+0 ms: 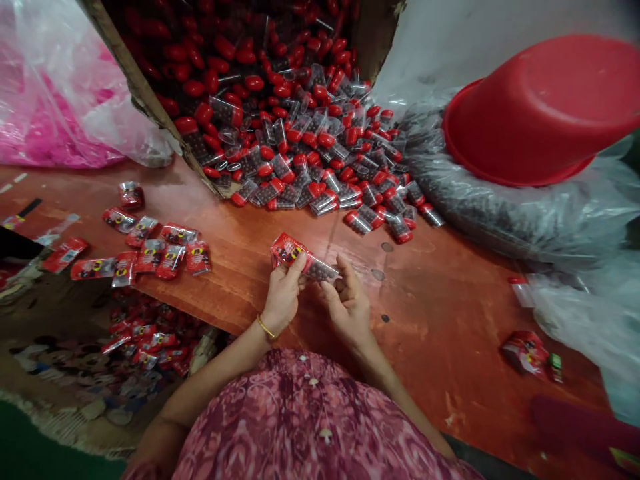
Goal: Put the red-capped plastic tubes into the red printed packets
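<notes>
Head view, frame centre: left hand (284, 293) has grip closed around dotted clear container (320, 268); right hand (350, 303) half-curled at its end, hold undetermined.

The red printed packet (286, 245) sits in my left grip (283, 293); the clear, dark-dotted container (321, 269) slants toward my right grip (352, 305).

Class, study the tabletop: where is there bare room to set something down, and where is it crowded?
The widest bare patch of table lies between the right hand and the red bundle at right. Another sits between the left hand and the red packets. It is crowded at the far side, where red-ended containers spill from the carton.
</notes>
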Demonstrator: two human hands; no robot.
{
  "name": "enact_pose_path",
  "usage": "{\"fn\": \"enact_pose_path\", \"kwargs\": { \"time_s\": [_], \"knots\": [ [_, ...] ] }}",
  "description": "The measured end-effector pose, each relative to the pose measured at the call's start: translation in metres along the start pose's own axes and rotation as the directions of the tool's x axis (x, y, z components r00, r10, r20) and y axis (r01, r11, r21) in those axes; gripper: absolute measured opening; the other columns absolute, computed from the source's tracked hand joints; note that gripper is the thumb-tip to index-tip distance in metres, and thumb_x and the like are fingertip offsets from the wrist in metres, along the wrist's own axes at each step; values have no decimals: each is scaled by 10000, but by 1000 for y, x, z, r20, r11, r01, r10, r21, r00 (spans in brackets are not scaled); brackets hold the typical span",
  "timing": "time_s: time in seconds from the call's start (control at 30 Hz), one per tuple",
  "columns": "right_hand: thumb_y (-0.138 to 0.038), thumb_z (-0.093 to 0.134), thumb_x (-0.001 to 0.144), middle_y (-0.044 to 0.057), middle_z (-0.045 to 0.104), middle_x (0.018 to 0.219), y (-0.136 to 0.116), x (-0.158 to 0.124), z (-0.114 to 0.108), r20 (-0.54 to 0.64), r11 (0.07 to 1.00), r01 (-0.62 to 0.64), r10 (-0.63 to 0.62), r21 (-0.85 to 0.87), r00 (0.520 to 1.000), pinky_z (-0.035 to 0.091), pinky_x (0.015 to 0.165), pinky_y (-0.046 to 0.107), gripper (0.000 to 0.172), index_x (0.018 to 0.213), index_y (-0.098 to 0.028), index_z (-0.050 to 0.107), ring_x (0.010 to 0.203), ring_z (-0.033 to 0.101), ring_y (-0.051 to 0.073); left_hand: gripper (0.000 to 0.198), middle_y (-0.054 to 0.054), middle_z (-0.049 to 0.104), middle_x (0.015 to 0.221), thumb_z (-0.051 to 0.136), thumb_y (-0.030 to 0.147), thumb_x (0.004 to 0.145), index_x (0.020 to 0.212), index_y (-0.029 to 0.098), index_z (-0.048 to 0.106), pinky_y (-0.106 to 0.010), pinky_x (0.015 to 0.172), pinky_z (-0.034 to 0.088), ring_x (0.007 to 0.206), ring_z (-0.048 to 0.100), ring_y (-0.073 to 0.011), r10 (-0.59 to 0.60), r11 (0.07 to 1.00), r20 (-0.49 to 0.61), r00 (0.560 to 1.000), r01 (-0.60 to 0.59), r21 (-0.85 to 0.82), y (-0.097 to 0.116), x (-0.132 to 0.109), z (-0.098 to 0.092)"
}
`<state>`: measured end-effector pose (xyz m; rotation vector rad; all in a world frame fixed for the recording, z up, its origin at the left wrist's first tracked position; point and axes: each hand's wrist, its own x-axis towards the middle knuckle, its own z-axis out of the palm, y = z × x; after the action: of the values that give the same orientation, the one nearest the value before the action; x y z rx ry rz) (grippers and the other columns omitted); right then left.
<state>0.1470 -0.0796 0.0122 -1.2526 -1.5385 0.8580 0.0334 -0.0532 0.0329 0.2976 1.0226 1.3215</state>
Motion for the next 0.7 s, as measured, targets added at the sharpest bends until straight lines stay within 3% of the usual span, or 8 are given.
{"fn": "enact_pose_path", "kwargs": {
  "time_s": [0.1,0.23,0.4,0.57,0.7],
  "knots": [
    [-325,527,840,-42,515,647,-4,0,3,32,952,-217,215,215,976,392,422,181,193,978,-190,531,462,461,65,371,-24,653,675,732,459,609,730,126,622,-251,653,453,633,603,-128,25,998,27,999,-27,57,-3,0,-2],
    [-395,573,792,-97,454,501,-15,3,9,63,865,-325,326,381,943,309,338,159,221,841,-197,487,335,366,42,378,-25,654,678,652,506,688,744,133,649,-243,654,447,656,593,-130,55,985,84,995,-68,159,-11,-2,-3],
    [-401,601,767,-90,476,522,-13,1,8,0,853,-300,332,427,943,294,333,152,238,833,-200,490,349,359,37,331,-24,669,716,653,470,704,729,140,662,-242,692,455,707,608,-135,102,965,175,979,-140,220,-10,-3,-3],
    [-363,596,776,-44,547,609,-7,-2,-1,129,872,-305,276,384,952,360,380,174,211,885,-189,545,419,427,57,305,-54,699,704,737,400,599,738,136,674,-311,717,490,711,649,-190,-5,993,158,987,-13,116,-1,-2,2],
    [-339,589,773,7,627,751,-10,-2,1,70,890,-247,239,382,969,477,533,222,195,903,-194,588,597,563,105,202,-61,717,749,738,278,572,716,146,686,-287,684,486,689,643,-174,-56,991,190,980,31,128,1,-4,6]
  ]
}}
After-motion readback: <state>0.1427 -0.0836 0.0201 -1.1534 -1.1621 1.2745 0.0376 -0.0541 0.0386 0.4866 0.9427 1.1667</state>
